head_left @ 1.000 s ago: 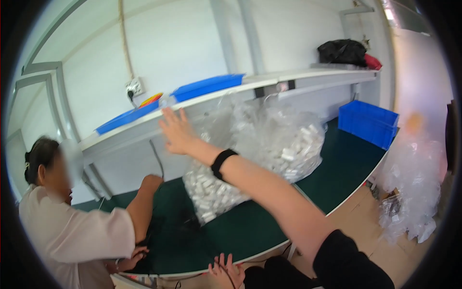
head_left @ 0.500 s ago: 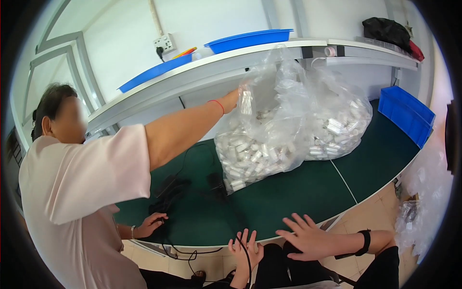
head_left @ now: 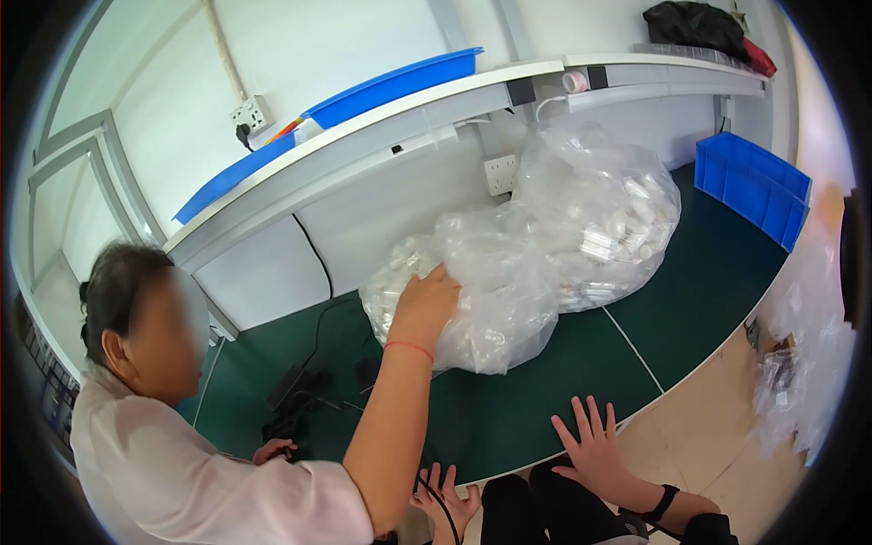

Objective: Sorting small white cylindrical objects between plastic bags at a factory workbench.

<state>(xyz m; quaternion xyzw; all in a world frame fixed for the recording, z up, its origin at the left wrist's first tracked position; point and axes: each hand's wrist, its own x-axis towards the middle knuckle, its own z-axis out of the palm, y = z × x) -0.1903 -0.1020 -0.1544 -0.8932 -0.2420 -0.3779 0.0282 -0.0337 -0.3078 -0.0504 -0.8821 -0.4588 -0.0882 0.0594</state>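
Observation:
My left hand is at the table's near edge with its fingers apart. A black cable runs across it, and I cannot tell whether they touch. My right hand is spread over the table edge, holding nothing. Beyond my hands, a clear plastic bag of small white and silvery cylindrical pieces rests on the green tabletop. Behind it to the right is a second filled bag. A co-worker's hand presses on the nearer bag, whose loose film lies folded over its contents.
Black adapters and cables lie at the left, beside the co-worker's other hand. A blue bin stands at the far right. Blue trays sit on the shelf above. Clear plastic film hangs at the right.
The co-worker's hand has come down from the nearer bag's raised top, and the film has collapsed over the pieces. The view has shifted. My hands stay spread.

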